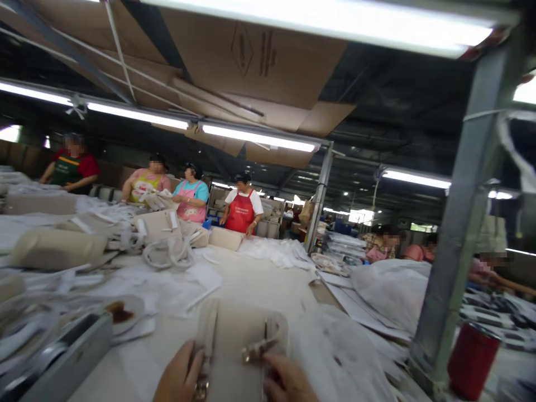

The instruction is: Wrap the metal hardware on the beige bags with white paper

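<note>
A beige handbag lies on the table in front of me at the bottom centre, blurred by motion. It has a strap along each side, with metal buckles. My left hand grips its left edge, the fingers closed beside the left strap and above a lower buckle. My right hand is at the right edge, fingers bent and pressed on the bag just below the right strap. Its fingertips are partly hidden and smeared.
At left stand a grey metal holder and piles of beige bags. Clear plastic bags lie at right, near a metal post and a red can. Several co-workers in aprons, one in red, stand across the table.
</note>
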`<state>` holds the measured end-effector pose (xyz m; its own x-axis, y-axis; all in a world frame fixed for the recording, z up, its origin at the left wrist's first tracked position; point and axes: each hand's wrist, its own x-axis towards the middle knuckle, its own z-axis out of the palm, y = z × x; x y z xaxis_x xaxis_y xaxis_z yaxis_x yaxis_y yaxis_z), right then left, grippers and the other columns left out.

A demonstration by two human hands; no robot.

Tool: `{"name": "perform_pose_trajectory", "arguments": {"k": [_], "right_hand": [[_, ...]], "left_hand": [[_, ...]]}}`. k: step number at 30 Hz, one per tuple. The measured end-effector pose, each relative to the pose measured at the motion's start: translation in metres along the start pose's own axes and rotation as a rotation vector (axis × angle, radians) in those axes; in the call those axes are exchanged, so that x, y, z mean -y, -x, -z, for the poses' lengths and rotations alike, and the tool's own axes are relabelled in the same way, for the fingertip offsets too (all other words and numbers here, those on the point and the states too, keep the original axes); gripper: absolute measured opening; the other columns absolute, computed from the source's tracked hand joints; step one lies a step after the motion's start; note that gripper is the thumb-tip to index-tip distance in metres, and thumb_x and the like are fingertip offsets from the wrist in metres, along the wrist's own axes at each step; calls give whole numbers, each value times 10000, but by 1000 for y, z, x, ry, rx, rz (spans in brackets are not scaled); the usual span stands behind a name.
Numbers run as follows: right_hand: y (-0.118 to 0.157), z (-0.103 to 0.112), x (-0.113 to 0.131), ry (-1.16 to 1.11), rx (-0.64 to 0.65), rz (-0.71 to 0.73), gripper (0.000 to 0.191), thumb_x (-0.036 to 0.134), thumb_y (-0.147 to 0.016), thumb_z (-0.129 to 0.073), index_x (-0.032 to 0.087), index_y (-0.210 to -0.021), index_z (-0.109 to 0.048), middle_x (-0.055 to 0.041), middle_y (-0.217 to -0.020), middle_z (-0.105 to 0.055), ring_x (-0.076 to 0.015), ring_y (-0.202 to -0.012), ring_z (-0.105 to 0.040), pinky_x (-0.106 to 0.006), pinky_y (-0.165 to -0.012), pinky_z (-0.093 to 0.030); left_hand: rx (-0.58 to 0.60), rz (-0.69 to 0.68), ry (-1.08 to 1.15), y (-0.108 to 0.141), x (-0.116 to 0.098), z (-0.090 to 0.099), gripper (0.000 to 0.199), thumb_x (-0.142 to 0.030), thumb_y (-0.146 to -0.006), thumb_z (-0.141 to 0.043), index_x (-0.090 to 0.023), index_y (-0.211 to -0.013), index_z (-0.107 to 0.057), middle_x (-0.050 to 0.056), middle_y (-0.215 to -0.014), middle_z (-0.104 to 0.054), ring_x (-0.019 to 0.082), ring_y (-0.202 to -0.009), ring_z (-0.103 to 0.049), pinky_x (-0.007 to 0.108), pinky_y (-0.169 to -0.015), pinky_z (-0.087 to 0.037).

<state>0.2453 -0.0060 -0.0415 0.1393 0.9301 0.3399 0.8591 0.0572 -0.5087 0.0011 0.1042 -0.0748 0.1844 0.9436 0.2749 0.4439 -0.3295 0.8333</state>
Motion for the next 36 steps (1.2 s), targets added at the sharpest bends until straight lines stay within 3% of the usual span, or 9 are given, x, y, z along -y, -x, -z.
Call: {"name": "perform_pose_trajectory", "arguments": {"k": [3, 6, 8, 10, 14, 18, 21, 27, 36], "right_hand": [[4, -12, 6, -116, -105, -36, 460, 190, -718, -542, 186, -1163, -658, -91, -968, -701, -261, -943, -633, -405, -923, -488], [9, -14, 15, -340, -61, -179, 463, 267, -736, -536, 175, -1182, -618, -38, -799, -645, -206, -727, -635, -332, -662, -537], [11, -11, 21, -589, -3, -343, 518, 337, -732, -566, 184, -1226, -552, 18, -696, -583, -160, -571, -589, -249, -452, -455], [10, -7, 26, -827, 48, -446, 558, 400, -732, -620, 179, -1233, -511, 61, -604, -528, -111, -469, -514, -189, -374, -350], [0, 2, 34, -1243, 21, -517, 517, 462, -627, -798, 173, -990, -570, 115, -512, -424, -20, -392, -323, -131, -359, -221], [-12, 15, 39, -1465, -39, -620, 518, 407, -464, -906, 176, -709, -513, 122, -496, -380, 4, -380, -253, -116, -335, -158], [-10, 22, 38, -1458, -48, -654, 473, 441, -508, -874, 174, -703, -535, 71, -552, -503, -25, -421, -375, -131, -352, -268], [10, 15, 24, -855, -60, -537, 445, 585, -630, -733, 188, -696, -542, 66, -461, -494, -79, -405, -437, -176, -349, -303], [25, 11, 19, -1034, 21, -543, 595, 646, -656, -700, 192, -999, -526, -11, -716, -688, -153, -632, -638, -165, -397, -381]], "left_hand": [[34, -44, 10, 4, -22, 11, 349, -485, -862, -334, -213, -825, -550, 82, -869, -679, 237, -862, -618, 391, -842, -499], [-27, -48, 65, 4, -29, 15, 320, -438, -860, -368, -194, -908, -569, 84, -921, -658, 224, -891, -599, 381, -850, -485], [-87, -68, 90, 4, -29, 16, 324, -422, -867, -380, -193, -992, -573, 85, -997, -638, 221, -942, -588, 378, -865, -476], [-133, -93, 83, 5, -28, 17, 314, -421, -874, -385, -200, -995, -571, 74, -999, -619, 214, -929, -581, 363, -840, -473], [-162, -111, 16, 8, -32, 20, 253, -398, -886, -377, -210, -893, -546, 42, -887, -591, 191, -821, -566, 327, -758, -445], [-70, -104, -72, 11, -40, 23, 289, -385, -917, -316, -222, -750, -486, 19, -764, -559, 173, -742, -546, 301, -705, -396], [-11, -83, -180, 14, -44, 24, 303, -381, -926, -291, -221, -761, -489, 27, -795, -577, 179, -772, -558, 300, -711, -379], [40, -48, -393, 20, -52, 23, 197, -387, -881, -426, -215, -873, -521, 37, -942, -594, 184, -833, -578, 288, -703, -363], [97, -53, -356, 15, -44, 28, 367, -363, -921, -287, -202, -700, -531, 46, -771, -617, 183, -755, -572, 294, -701, -349]]}}
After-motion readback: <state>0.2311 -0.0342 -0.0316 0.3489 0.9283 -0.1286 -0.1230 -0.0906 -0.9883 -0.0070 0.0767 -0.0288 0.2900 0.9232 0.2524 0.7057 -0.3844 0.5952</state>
